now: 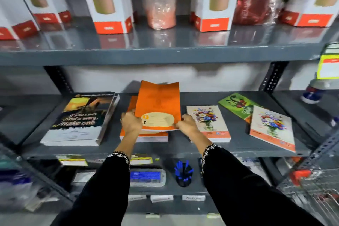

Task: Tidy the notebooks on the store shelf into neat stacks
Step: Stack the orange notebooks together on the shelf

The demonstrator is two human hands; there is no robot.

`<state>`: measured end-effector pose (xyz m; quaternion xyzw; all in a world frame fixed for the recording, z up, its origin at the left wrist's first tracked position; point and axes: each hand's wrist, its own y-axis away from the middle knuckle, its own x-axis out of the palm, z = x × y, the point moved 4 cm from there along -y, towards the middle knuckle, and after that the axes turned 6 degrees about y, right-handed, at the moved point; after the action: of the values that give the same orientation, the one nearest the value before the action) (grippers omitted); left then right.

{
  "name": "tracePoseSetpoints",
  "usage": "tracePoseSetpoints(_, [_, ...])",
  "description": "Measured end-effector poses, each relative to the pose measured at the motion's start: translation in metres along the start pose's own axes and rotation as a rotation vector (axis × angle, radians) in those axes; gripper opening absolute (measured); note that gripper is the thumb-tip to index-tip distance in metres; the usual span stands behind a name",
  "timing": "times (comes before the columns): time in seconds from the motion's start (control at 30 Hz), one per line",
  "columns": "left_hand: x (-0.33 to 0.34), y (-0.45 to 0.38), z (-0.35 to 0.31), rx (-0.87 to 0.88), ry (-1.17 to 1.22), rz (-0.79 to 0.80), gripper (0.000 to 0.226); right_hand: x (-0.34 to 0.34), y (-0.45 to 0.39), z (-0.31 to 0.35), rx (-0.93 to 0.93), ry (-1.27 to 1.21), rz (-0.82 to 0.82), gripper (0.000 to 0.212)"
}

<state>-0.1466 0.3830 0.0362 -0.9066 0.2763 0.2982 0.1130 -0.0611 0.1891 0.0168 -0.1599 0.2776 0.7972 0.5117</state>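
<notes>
Now both hands grip one orange notebook [158, 105] at mid-frame: the left hand [130, 121] closed on its lower left edge, the right hand [186, 124] pinching its lower right corner. Its long axis runs away from the person, far end tilted up, label end nearest. Directly beneath lies the orange stack [144, 135] on the shelf [238, 147], similarly aligned, so lowering looks like the next move.

Both arms reach forward in black sleeves with patterned cuffs; the left hand [130, 122] and right hand [187, 124] each pinch a lower corner of an orange notebook [158, 105], fingers closed
</notes>
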Motion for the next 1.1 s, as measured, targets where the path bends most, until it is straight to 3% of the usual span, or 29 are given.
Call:
tracePoseSetpoints(0.23, [-0.023, -0.021, 0.043, -0.033, -0.009, 0.018, 0.026, 0.051, -0.005, 0.016, -0.029, 0.171, -0.009, 0.044])
tracePoseSetpoints(0.43, [-0.016, -0.023, 0.055, -0.099, -0.036, 0.077, 0.024, 0.05, -0.01, 0.009, -0.035, 0.271, -0.063, 0.051])
tracePoseSetpoints(0.57, [-0.025, -0.015, 0.041, -0.105, -0.097, 0.013, 0.033, 0.039, -0.014, 0.005, -0.013, 0.236, -0.071, 0.062])
tracePoseSetpoints(0.77, [0.005, 0.01, 0.012, 0.054, -0.119, -0.024, 0.047, -0.011, -0.017, -0.015, -0.006, 0.106, -0.271, 0.044])
tracePoseSetpoints(1.1, [0.147, 0.108, -0.097, 0.254, -0.053, 0.183, 0.048, -0.164, -0.003, -0.118, 0.151, 0.044, -0.454, 0.036])
